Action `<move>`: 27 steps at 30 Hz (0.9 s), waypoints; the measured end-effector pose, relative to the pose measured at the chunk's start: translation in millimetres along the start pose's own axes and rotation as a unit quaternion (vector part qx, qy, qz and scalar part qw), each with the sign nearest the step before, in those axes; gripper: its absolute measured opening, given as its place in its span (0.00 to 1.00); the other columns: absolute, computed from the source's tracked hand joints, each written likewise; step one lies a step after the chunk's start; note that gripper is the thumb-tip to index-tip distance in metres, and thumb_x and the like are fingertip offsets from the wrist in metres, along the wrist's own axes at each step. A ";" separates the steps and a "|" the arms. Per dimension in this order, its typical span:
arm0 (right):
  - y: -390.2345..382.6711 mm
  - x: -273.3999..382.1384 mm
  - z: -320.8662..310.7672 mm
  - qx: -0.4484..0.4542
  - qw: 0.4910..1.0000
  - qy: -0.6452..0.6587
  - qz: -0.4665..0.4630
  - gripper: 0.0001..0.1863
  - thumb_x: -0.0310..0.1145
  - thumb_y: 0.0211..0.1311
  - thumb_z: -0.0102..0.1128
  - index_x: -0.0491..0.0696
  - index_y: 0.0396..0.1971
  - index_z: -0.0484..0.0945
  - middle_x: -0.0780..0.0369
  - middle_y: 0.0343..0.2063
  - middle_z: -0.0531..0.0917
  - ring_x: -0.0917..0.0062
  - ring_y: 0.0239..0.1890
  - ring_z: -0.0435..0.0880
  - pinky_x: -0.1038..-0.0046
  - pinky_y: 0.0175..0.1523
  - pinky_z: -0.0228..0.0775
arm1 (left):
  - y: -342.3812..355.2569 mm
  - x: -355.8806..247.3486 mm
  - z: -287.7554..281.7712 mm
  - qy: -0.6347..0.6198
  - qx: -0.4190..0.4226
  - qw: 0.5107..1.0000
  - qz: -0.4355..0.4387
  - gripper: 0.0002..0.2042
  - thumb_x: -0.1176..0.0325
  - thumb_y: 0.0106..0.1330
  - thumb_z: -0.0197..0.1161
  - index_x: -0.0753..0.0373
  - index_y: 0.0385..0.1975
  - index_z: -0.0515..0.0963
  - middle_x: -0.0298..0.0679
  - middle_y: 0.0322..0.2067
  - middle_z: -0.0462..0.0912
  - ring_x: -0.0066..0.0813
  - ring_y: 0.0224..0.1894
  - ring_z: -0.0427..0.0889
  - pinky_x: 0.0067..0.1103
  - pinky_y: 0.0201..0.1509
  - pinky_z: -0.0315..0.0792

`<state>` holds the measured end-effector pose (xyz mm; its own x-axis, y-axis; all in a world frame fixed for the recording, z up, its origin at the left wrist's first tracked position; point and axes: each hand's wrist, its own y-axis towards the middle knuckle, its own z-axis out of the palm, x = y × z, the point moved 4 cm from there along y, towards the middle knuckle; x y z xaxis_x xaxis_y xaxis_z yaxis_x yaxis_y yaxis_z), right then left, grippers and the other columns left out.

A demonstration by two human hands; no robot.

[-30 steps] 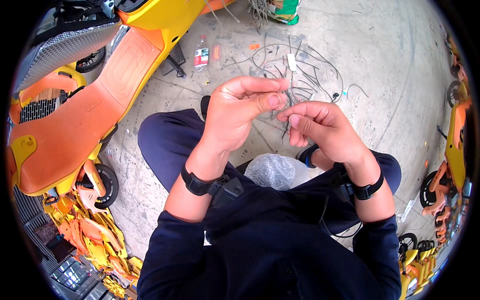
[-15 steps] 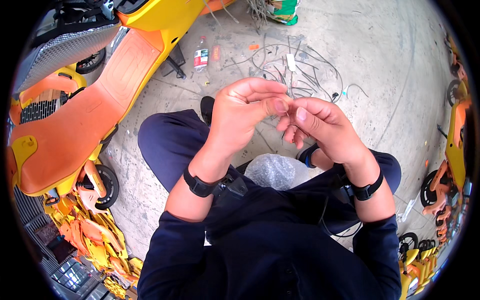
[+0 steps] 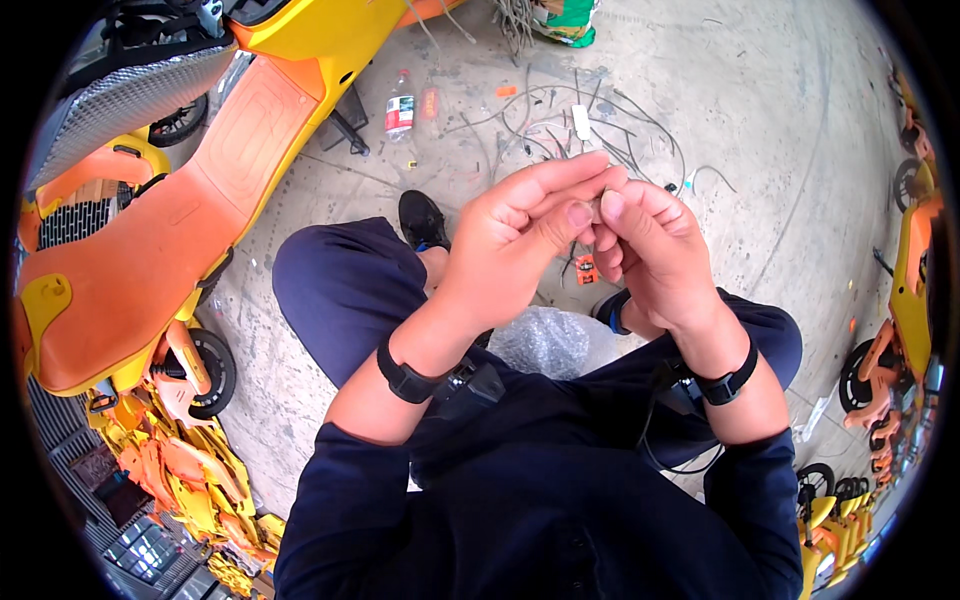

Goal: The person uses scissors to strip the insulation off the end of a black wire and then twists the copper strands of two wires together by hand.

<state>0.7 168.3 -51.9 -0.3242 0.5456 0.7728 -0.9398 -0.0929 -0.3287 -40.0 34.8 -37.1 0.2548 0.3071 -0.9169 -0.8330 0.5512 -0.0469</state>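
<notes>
My left hand point(image 3: 535, 215) and my right hand point(image 3: 655, 240) meet in front of me, above the floor. Thumb and fingers of each are pinched, fingertips touching those of the other hand. Between them is something small and thin, mostly covered by the fingertips; its kind does not show. Just under my right fingers a small orange packet point(image 3: 586, 269) shows on the floor. Beyond the hands lies a loose tangle of grey and black cables point(image 3: 630, 125), with a white rectangular piece point(image 3: 581, 122) among them. Below the hands, between my legs, sits a bubble-wrapped bundle point(image 3: 545, 342).
A plastic bottle point(image 3: 400, 106) with a red and white label lies on the concrete. A yellow and orange scooter body point(image 3: 150, 220) stands close on my left, with stacked yellow and orange panels point(image 3: 185, 470) behind it. More scooters point(image 3: 915, 260) line the right side. A green bag point(image 3: 568, 22) is at the far edge.
Both hands have shifted slightly right, still joined at the fingertips, and the left fingers are stretched further over the right ones. The orange packet and my left shoe now show more.
</notes>
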 end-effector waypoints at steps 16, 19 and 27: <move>-2.0 9.3 -2.5 0.049 0.999 -0.008 -0.002 0.04 0.26 0.61 0.54 0.43 0.28 0.76 0.68 0.19 0.75 0.88 0.19 0.69 0.85 0.24 0.60 | 0.2 -23.8 -2.8 0.459 0.083 0.835 0.292 0.23 0.72 0.50 0.69 0.62 0.50 0.78 0.41 0.52 0.77 0.36 0.42 0.77 0.20 0.45 0.71; -2.2 7.6 -5.9 0.059 0.997 -0.035 -0.025 0.03 0.24 0.60 0.54 0.42 0.29 0.76 0.68 0.20 0.75 0.88 0.19 0.69 0.85 0.24 0.60 | -0.4 -25.4 -2.8 0.413 0.088 0.877 0.229 0.20 0.73 0.51 0.69 0.63 0.47 0.79 0.39 0.45 0.80 0.32 0.42 0.77 0.20 0.45 0.70; 1.1 8.7 -3.4 0.015 0.994 -0.104 -0.018 0.08 0.33 0.61 0.63 0.43 0.31 0.80 0.69 0.20 0.77 0.90 0.19 0.70 0.86 0.22 0.60 | 0.9 -11.9 -14.5 0.213 -0.015 0.973 0.084 0.10 0.75 0.55 0.68 0.63 0.37 0.83 0.35 0.32 0.80 0.22 0.35 0.78 0.16 0.39 0.71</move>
<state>-2.8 175.8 -47.4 -0.3024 0.3652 0.8804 -0.9531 -0.1024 -0.2849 -50.9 20.4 -32.0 -0.1068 0.0381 -0.9936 -0.8610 0.4962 0.1116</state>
